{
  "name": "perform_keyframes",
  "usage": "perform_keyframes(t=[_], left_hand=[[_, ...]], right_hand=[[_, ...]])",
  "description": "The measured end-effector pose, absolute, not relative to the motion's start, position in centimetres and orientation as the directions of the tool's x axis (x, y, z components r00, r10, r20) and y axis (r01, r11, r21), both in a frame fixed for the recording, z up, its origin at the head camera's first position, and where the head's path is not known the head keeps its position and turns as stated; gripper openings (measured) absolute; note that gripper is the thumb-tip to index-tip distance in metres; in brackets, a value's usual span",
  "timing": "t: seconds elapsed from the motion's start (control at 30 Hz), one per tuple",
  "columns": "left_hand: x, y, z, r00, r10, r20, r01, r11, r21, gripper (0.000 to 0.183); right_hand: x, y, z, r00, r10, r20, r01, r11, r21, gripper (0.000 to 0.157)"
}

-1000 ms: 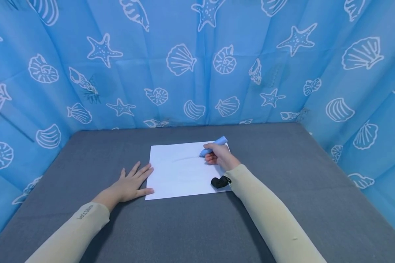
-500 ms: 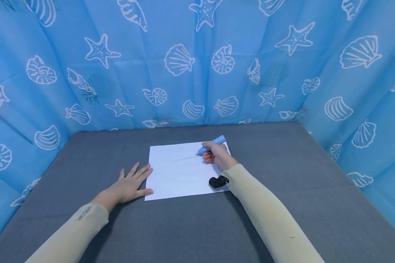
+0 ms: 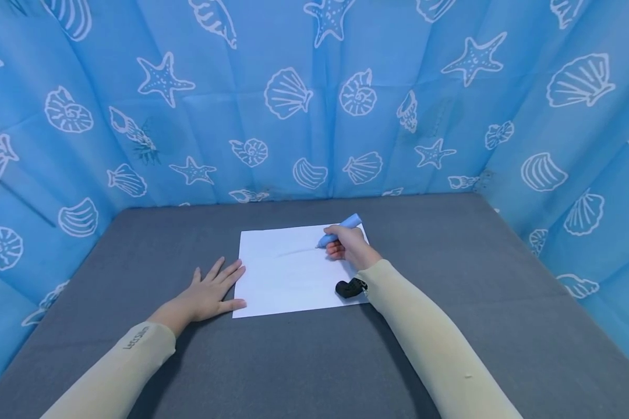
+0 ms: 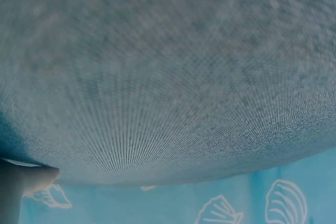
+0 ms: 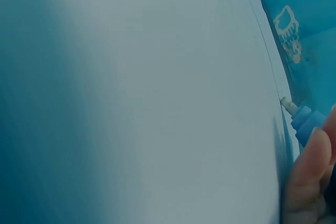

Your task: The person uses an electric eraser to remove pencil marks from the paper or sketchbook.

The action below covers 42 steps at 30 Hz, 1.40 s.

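A white sheet of paper (image 3: 283,285) lies on the grey cloth, with a faint thin line (image 3: 296,252) across its upper half. My left hand (image 3: 204,295) lies flat with fingers spread, its fingertips and thumb on the sheet's left edge. Over the upper right of the sheet, my right hand (image 3: 348,244) pinches a thick light-blue pen (image 3: 351,222). The pen's narrow tip (image 5: 287,104) is at the line's right end; whether it touches the paper I cannot tell. In the left wrist view only one finger (image 4: 42,178) shows, at the lower left.
The grey cloth-covered table (image 3: 293,366) surrounds the sheet. A blue curtain (image 3: 215,105) with white shells and starfish hangs behind and at both sides. Under the right wrist is a small black object (image 3: 349,288), at the sleeve's end over the sheet's lower right corner.
The head view shifts a little. Both hands, the pen and the sheet keep almost the same places, and the line looks about the same length.
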<state>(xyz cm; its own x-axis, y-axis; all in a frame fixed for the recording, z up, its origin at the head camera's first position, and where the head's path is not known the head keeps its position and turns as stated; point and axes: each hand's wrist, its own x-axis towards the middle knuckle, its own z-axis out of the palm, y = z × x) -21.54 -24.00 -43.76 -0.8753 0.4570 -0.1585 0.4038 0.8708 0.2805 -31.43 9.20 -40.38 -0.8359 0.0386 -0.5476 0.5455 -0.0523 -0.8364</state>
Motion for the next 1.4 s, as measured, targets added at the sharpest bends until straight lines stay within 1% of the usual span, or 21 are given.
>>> perform_keyframes(t=[0.23,0.57,0.83,1.03,1.13,1.27,1.4], left_hand=[[-21.6,-24.1,-44.0,-0.873,0.463,-0.156,0.41,0.868,0.279,0.094],[-21.5,-24.0,-43.7,-0.873,0.463,-0.154,0.409,0.867,0.285,0.093],[-21.5,-24.1,-43.7,-0.873,0.467,-0.141,0.417,0.864,0.282,0.092],[-21.1,-23.8,-43.1,-0.871,0.473,-0.132,0.419,0.856,0.304,0.09],[-21.0,-23.8,-43.0,-0.87,0.476,-0.13,0.42,0.853,0.311,0.09],[-21.1,-23.9,-43.1,-0.871,0.471,-0.14,0.417,0.86,0.295,0.092],[-21.2,-24.0,-43.3,-0.87,0.474,-0.135,0.423,0.858,0.292,0.091]], right_hand=[[-31.6,9.3,-40.3,-0.818,0.026,-0.575,0.574,-0.038,-0.818,0.022],[-31.5,9.2,-40.2,-0.826,0.021,-0.563,0.561,-0.06,-0.825,0.021],[-31.5,9.2,-40.1,-0.824,0.019,-0.567,0.566,-0.043,-0.823,0.021],[-31.4,9.2,-40.1,-0.829,0.006,-0.559,0.559,-0.038,-0.829,0.022],[-31.4,9.1,-40.2,-0.83,0.02,-0.557,0.556,-0.045,-0.83,0.021],[-31.4,9.1,-40.2,-0.832,0.003,-0.554,0.554,-0.024,-0.832,0.022],[-31.4,9.2,-40.1,-0.829,-0.006,-0.56,0.56,-0.037,-0.828,0.022]])
